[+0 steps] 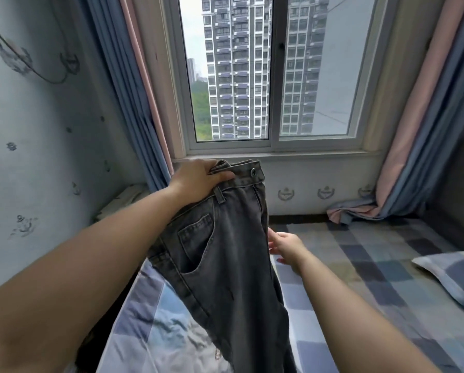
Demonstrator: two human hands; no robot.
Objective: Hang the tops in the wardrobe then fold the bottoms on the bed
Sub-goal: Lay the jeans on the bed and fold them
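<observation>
Jeans (pixel 225 251) hang lengthwise over the bed (pixel 360 265), left hand (pixel 198 181) gripping waistband; right hand (pixel 286 244), fingers loose, touches the fly-side edge.

The jeans (pixel 225 251) run off the bottom edge, so their legs and hems cannot be seen. The left hand (pixel 198 180) covers part of the waistband. The right hand (pixel 286 244) has its fingertips at the jeans' right edge; whether they pinch the cloth cannot be told. The pillow (pixel 451 275) is cut by the right edge, and the bed (pixel 360 265) by the bottom edge.
</observation>
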